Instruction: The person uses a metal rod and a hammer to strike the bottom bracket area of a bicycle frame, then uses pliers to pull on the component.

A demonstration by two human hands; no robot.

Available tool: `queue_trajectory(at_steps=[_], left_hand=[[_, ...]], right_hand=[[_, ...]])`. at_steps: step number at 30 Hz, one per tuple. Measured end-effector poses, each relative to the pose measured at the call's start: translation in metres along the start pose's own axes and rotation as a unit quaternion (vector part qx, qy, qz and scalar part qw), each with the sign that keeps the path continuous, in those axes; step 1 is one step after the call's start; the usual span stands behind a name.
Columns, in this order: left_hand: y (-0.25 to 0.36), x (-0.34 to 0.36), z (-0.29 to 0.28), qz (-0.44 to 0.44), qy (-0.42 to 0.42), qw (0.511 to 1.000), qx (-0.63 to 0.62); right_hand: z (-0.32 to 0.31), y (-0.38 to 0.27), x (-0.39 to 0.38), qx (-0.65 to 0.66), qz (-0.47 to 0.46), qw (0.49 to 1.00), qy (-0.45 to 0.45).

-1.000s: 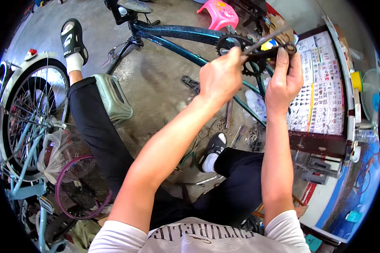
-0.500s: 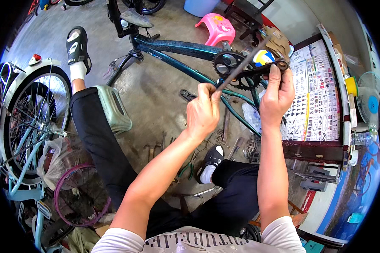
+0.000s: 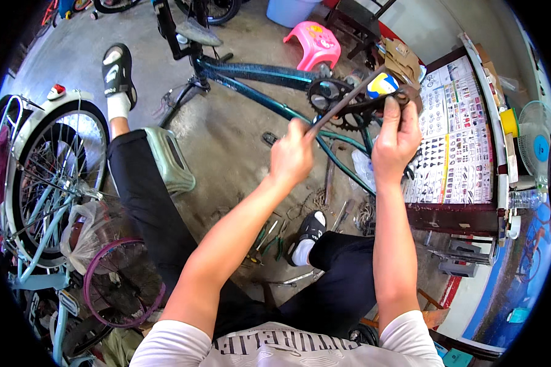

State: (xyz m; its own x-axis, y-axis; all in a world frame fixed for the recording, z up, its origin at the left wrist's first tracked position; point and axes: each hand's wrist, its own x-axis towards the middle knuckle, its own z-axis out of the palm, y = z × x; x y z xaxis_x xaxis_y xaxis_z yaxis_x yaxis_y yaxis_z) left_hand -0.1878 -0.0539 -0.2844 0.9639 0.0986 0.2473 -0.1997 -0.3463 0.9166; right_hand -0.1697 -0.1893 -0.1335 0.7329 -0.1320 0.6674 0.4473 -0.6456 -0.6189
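Note:
My left hand [image 3: 292,154] is closed round the lower end of a long, dark, flat metal bar [image 3: 347,102]. The bar slants up and to the right, passing in front of the toothed black chainring [image 3: 322,96]. With thumb and fingers, my right hand [image 3: 394,139] grips the outer end of the black crank arm [image 3: 373,111] beside the hole there. Chainring and crank belong to a teal bicycle frame [image 3: 260,93] that stretches across the floor before me. Whether the bar touches the crank I cannot tell.
Hand tools [image 3: 274,235] lie between my feet, with a grey-green stool [image 3: 168,162] by my left leg. At left stand a bicycle wheel [image 3: 58,159] and a purple rim [image 3: 90,275]. A pink stool [image 3: 314,43] is behind the frame; a chart-covered table [image 3: 450,140] is at right.
The bar's far end has dropped a little and moved slightly left. My right hand has shifted slightly left at the crank end. Both hands keep their grips.

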Motion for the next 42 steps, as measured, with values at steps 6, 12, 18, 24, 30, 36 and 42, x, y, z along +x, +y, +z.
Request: queue_trajectory(at_steps=[6, 12, 18, 24, 30, 36, 42], left_hand=[[0.045, 0.028, -0.01, -0.025, -0.035, 0.997, 0.062], [-0.007, -0.013, -0.011, -0.005, -0.025, 0.999, 0.043], [0.069, 0.057, -0.018, 0.006, -0.02, 0.999, 0.033], [0.072, 0.037, -0.063, 0.078, 0.126, 0.974, -0.169], [-0.033, -0.063, -0.074, -0.054, 0.0, 0.993, -0.106], [-0.05, -0.069, -0.079, -0.047, -0.102, 0.989, -0.096], [-0.043, -0.067, -0.089, -0.064, -0.212, 0.973, -0.065]], right_hand=[[-0.001, -0.002, -0.001, -0.001, 0.008, 1.0, 0.001], [-0.005, -0.005, 0.001, -0.017, 0.003, 1.0, -0.001], [0.002, -0.008, -0.003, -0.003, 0.013, 1.0, 0.01], [0.0, 0.007, -0.009, 0.043, -0.001, 0.999, 0.027], [0.004, 0.005, -0.009, 0.08, -0.004, 0.997, 0.02], [0.001, 0.022, -0.008, 0.177, -0.001, 0.982, -0.07], [0.001, 0.037, 0.01, 0.226, 0.025, 0.964, -0.137]])
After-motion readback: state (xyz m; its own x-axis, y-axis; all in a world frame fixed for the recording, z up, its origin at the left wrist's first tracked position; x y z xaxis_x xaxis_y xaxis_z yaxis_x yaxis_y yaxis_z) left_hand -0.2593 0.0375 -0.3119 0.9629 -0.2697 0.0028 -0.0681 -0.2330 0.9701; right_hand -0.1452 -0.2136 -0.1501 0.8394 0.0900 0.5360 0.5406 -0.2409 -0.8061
